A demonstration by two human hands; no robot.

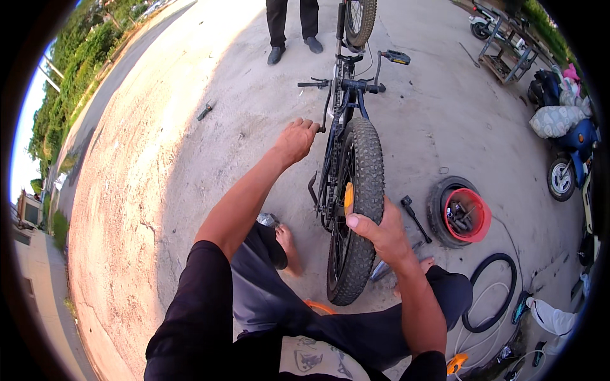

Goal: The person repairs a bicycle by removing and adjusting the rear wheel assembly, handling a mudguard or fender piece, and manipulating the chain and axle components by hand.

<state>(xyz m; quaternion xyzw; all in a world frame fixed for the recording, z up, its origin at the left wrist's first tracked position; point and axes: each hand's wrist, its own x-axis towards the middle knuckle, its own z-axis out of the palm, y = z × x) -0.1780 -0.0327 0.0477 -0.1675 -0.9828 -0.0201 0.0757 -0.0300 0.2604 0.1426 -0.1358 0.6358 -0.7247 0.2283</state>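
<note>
A bicycle with fat knobby tyres stands upended before me, its near wheel [364, 155] toward me. My left hand [295, 140] is closed on the end of a dark crank arm [326, 113] at the bike's left side, beside the chain. My right hand [378, 235] grips the near tyre, thumb over the tread and fingers hidden on the far side. An orange reflector [349, 198] sits in that wheel, just above my thumb. A black pedal [397, 57] sticks out at the upper right of the frame.
A person [277, 28] stands beyond the bike. Right are a red tub [481, 225] of metal parts on a tyre [438, 206], a black tool [416, 219], an inner tube [473, 286], scooters [575, 143] and a metal cart [505, 54]. A small object [204, 112] lies at left.
</note>
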